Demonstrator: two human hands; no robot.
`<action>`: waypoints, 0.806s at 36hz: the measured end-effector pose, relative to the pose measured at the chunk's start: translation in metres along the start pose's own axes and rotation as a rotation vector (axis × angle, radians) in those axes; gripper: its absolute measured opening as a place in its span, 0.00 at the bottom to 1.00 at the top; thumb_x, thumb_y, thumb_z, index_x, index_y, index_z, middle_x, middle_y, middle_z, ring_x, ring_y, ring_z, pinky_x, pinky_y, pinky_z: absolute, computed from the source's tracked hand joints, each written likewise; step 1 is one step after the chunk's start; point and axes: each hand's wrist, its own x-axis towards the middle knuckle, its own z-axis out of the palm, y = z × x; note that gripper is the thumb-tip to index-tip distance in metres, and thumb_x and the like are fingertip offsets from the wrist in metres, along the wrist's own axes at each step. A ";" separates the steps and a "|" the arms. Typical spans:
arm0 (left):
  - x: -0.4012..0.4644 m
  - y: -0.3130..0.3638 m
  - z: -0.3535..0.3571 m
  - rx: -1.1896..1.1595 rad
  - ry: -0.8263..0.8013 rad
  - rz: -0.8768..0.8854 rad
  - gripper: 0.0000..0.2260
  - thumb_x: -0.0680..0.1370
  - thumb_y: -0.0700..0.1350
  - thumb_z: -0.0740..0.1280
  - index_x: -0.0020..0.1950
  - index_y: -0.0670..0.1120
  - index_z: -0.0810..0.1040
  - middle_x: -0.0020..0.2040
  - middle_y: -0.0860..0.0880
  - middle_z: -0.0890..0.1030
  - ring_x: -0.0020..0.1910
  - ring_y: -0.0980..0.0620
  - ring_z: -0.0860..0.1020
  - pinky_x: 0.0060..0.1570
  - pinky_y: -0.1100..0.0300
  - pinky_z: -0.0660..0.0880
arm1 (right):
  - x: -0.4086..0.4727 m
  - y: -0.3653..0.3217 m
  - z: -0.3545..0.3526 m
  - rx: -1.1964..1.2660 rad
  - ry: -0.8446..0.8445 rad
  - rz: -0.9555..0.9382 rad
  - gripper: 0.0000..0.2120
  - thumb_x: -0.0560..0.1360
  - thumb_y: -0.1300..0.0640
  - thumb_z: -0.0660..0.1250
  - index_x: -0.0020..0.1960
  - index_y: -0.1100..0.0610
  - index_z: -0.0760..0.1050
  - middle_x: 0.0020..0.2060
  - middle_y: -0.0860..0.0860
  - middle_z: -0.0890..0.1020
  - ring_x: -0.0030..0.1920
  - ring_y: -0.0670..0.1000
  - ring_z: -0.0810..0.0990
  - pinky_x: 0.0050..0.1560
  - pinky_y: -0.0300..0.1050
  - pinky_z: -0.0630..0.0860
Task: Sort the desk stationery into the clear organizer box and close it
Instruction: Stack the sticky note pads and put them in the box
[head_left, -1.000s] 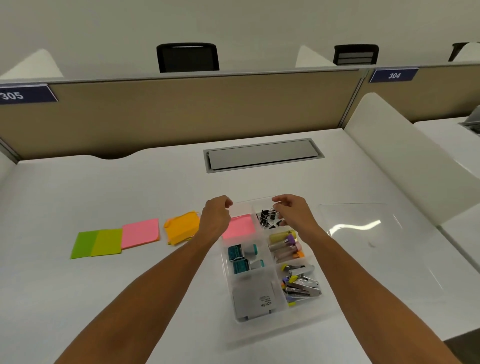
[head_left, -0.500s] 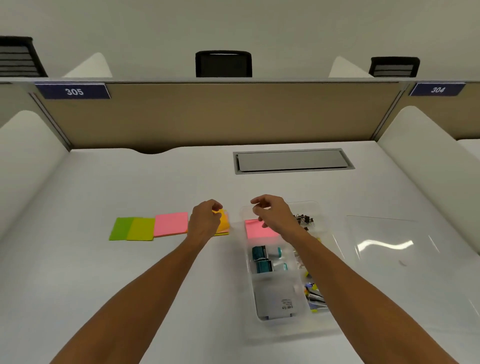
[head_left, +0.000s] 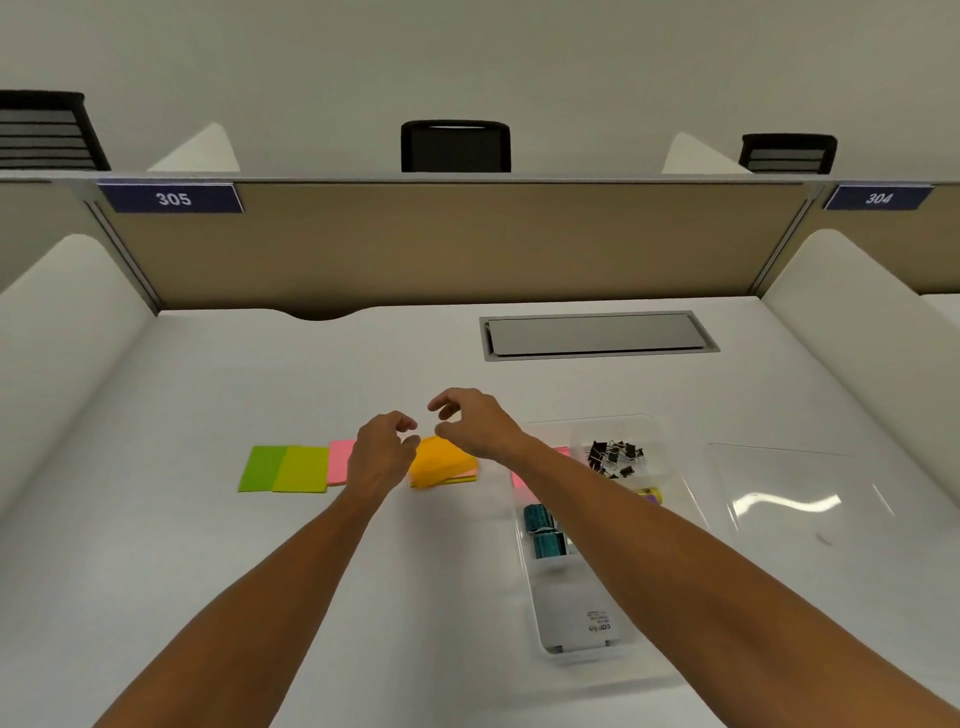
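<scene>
An orange sticky-note pad (head_left: 441, 462) lies on the white desk between my two hands. My left hand (head_left: 382, 452) hovers at its left edge, fingers curled and apart, holding nothing. My right hand (head_left: 475, 423) hangs just above its far right corner, also empty with fingers apart. A pink pad (head_left: 340, 460) and two green pads (head_left: 283, 467) lie in a row to the left. The clear organizer box (head_left: 675, 467) stands to the right, holding black binder clips (head_left: 615, 457), a pink pad, teal items (head_left: 543, 532) and a white box (head_left: 582, 618). My right forearm hides part of it.
The clear lid (head_left: 789, 499) lies flat on the desk right of the organizer. A grey cable hatch (head_left: 597, 335) sits in the desk further back. White side dividers and a beige partition (head_left: 441, 244) enclose the desk.
Both hands left the organizer and moved left to the orange pad. The view swung left, so the organizer now sits further right.
</scene>
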 end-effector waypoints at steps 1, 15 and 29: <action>0.000 -0.004 -0.002 0.004 -0.002 -0.011 0.10 0.76 0.43 0.71 0.57 0.46 0.80 0.57 0.47 0.81 0.52 0.49 0.79 0.54 0.53 0.77 | 0.002 -0.001 0.001 -0.012 -0.004 -0.004 0.17 0.76 0.60 0.70 0.64 0.53 0.77 0.58 0.52 0.81 0.52 0.47 0.76 0.50 0.38 0.71; 0.008 -0.048 -0.027 0.134 -0.073 -0.031 0.17 0.73 0.43 0.72 0.62 0.47 0.77 0.62 0.44 0.76 0.60 0.45 0.75 0.58 0.53 0.73 | 0.019 -0.003 0.018 -0.162 -0.060 0.021 0.27 0.73 0.65 0.72 0.70 0.53 0.71 0.65 0.56 0.73 0.60 0.54 0.76 0.53 0.41 0.74; 0.012 -0.088 -0.024 0.402 -0.308 0.090 0.33 0.76 0.54 0.69 0.77 0.49 0.59 0.79 0.46 0.56 0.78 0.44 0.50 0.71 0.44 0.60 | 0.024 0.019 0.051 -0.660 -0.243 0.008 0.34 0.75 0.60 0.69 0.78 0.56 0.59 0.74 0.57 0.64 0.71 0.60 0.66 0.66 0.55 0.71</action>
